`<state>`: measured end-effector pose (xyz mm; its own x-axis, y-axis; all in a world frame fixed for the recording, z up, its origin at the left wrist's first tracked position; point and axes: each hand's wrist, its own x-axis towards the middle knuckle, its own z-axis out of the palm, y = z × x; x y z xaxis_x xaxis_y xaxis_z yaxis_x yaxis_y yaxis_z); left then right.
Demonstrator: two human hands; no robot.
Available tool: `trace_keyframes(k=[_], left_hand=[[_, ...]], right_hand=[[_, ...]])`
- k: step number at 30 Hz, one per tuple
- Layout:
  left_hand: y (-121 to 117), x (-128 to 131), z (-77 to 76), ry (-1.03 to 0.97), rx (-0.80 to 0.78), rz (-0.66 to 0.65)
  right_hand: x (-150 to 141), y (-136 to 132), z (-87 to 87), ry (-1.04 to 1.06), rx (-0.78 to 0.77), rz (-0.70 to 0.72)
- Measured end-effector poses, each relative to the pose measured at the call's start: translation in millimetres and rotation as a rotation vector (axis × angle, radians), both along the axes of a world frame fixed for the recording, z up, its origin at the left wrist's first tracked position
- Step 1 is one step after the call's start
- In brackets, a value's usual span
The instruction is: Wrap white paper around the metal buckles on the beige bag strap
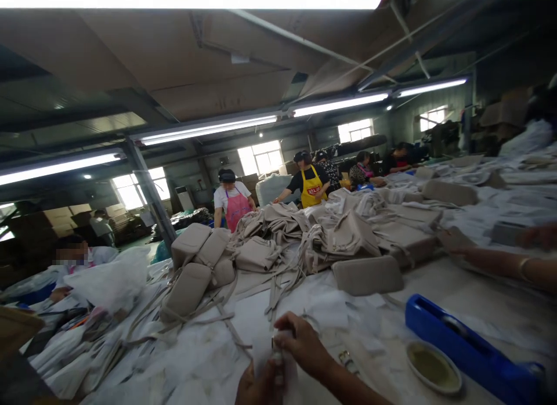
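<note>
At the bottom edge of the view my left hand (256,387) and my right hand (300,342) meet over a small pale piece (278,353). Both pinch it between their fingers; it is too small and blurred to name. White wrapping paper (209,358) lies under and around the hands. A small metal buckle (346,358) rests on the table just right of my right wrist. Beyond the hands a heap of beige bags (204,260) with loose straps covers the table.
A blue tape dispenser (470,347) and a shallow dish of yellowish paste (433,367) sit at the right. Another person's arm with a bracelet (505,263) reaches in from the right. Two aproned workers (232,199) stand at the far side, and another sits at the left (73,257).
</note>
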<state>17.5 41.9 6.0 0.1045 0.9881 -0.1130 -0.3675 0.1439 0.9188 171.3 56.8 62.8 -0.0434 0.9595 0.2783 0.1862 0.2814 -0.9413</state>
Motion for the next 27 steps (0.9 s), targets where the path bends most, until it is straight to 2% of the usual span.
trace_keyframes(k=[2, 4, 7, 10, 14, 21, 27], left_hand=[[-10.6, 1.2, 12.5, 0.008, 0.002, -0.008], [-18.6, 3.4, 25.6, 0.001, 0.016, -0.041], [-22.8, 6.6, 33.8, -0.093, 0.04, -0.092], [-18.5, 7.4, 25.9, -0.145, 0.038, -0.084], [-11.7, 5.6, 14.4, -0.142, -0.003, -0.047], [-13.1, 4.4, 12.7, -0.119, 0.004, 0.004], [-13.5, 7.1, 14.7, -0.174, 0.018, -0.097]], right_hand=[[1.0, -0.1, -8.9, 0.079, -0.041, 0.035], [2.9, 0.2, -20.6, 0.249, -0.131, 0.118], [5.7, -1.8, -37.3, 0.476, -0.3, 0.215], [4.1, -8.3, -43.9, 0.445, -0.338, 0.292], [-4.5, -17.8, -39.1, 0.368, -0.3, 0.363], [-7.6, -20.3, -42.3, 0.375, -0.241, 0.392], [-3.6, -24.1, -43.0, 0.348, -0.243, 0.399]])
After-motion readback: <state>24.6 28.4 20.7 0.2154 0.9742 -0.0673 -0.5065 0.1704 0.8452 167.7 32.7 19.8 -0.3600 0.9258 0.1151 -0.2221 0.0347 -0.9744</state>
